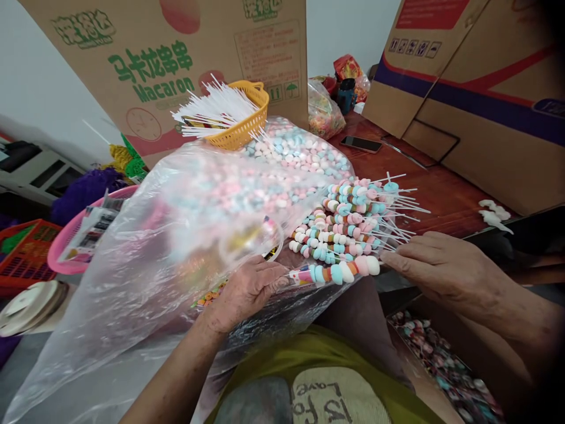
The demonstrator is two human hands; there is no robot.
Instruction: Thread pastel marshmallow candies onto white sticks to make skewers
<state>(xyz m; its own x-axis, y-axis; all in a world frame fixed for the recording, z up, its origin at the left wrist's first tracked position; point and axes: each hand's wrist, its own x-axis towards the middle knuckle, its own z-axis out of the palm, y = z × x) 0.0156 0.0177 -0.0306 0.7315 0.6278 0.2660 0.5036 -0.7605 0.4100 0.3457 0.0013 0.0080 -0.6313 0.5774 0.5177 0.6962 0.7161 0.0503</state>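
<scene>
My left hand (253,285) pinches the left end of a marshmallow skewer (348,271), where a small printed wrapper shows. Pink, blue and white marshmallows alternate with brown-orange pieces along it. At its other end, the fingertips of my right hand (454,265) are closed; what lies between them is too small to make out. Just behind lies a pile of finished marshmallow skewers (348,221), their white sticks pointing right. A large clear plastic bag (132,271) spreads left of them, with loose pastel marshmallows (304,153) heaped at the back.
A yellow basket (241,132) of white sticks (216,106) rests on the marshmallows. Large cardboard boxes (212,35) stand behind and at right. A phone (361,144) lies on the red-brown table (441,206). Below right, an open box holds wrapped skewers (445,365). A pink basket (57,253) is left.
</scene>
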